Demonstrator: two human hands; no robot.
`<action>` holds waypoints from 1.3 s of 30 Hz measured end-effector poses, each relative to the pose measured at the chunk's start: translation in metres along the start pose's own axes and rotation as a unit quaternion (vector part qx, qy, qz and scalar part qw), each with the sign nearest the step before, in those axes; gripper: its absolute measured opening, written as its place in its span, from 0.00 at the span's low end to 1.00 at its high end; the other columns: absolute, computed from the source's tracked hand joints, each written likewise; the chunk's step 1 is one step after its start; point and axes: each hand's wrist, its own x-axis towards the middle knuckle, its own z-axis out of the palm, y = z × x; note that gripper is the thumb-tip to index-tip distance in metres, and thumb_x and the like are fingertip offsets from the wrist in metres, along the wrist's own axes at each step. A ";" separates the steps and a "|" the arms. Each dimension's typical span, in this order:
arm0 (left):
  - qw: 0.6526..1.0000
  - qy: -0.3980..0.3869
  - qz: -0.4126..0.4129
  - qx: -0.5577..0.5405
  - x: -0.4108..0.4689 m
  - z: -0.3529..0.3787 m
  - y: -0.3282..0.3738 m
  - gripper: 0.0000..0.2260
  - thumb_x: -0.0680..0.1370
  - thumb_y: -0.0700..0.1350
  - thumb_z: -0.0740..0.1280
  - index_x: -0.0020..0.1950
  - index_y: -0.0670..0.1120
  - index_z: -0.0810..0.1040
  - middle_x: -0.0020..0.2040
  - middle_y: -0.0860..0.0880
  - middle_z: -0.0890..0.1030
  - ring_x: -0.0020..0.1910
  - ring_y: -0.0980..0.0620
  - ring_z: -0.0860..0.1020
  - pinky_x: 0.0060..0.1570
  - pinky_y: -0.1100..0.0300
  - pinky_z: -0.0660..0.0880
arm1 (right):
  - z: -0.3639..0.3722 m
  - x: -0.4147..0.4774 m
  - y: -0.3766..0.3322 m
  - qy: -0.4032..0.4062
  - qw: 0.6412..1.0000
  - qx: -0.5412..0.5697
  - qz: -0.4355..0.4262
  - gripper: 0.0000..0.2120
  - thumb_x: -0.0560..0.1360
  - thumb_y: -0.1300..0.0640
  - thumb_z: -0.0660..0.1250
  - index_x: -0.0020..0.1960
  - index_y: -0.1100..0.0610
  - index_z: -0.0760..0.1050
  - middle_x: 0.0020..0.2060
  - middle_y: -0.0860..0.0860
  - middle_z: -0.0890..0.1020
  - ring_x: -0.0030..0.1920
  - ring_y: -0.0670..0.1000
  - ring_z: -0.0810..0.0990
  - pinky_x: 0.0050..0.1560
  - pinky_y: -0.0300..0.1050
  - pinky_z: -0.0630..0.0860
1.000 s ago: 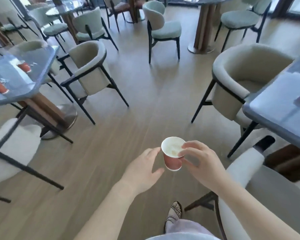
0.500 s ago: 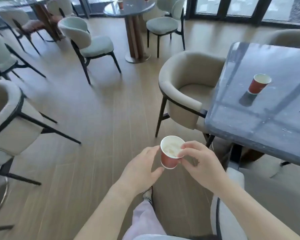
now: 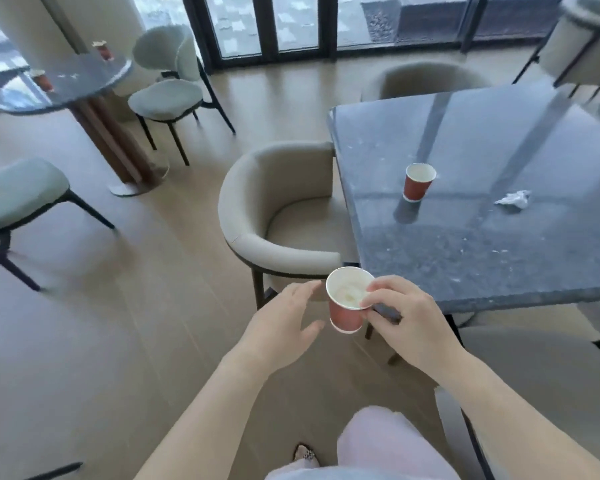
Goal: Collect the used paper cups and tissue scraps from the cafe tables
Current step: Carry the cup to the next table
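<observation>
My right hand point(image 3: 407, 318) pinches the rim of a red paper cup point(image 3: 346, 303) with a white inside, held in the air near the corner of a dark stone table point(image 3: 471, 258). Just left of that cup, my left hand point(image 3: 284, 329) hovers with relaxed, spread fingers and holds nothing. On the table stands a second red paper cup point(image 3: 418, 182), upright. A crumpled white tissue scrap point(image 3: 514, 199) lies to its right. Two more red cups point(image 3: 103, 50) point(image 3: 43, 80) stand on a round table point(image 3: 80, 85) at the far left, with small white scraps between them.
A beige tub chair point(image 3: 284, 216) is tucked at the stone table's left side, right in front of my hands. Another chair back point(image 3: 520, 386) is at my right. Pale green chairs point(image 3: 168, 95) point(image 3: 18, 195) surround the round table. Glass doors run along the back.
My view has swung right and nearer to the stone table; its cup and the tissue scrap now show fully. My left hand has drawn slightly away from the held cup.
</observation>
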 end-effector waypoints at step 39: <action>0.957 -0.201 0.172 0.118 0.406 0.070 0.084 0.21 0.76 0.44 0.61 0.69 0.55 0.64 0.67 0.56 0.67 0.56 0.52 0.74 0.46 0.54 0.75 | -0.082 0.183 0.275 0.078 0.967 -0.152 0.189 0.07 0.64 0.65 0.75 0.37 0.56 0.79 0.46 0.52 0.81 0.49 0.56 0.79 0.27 0.47 0.76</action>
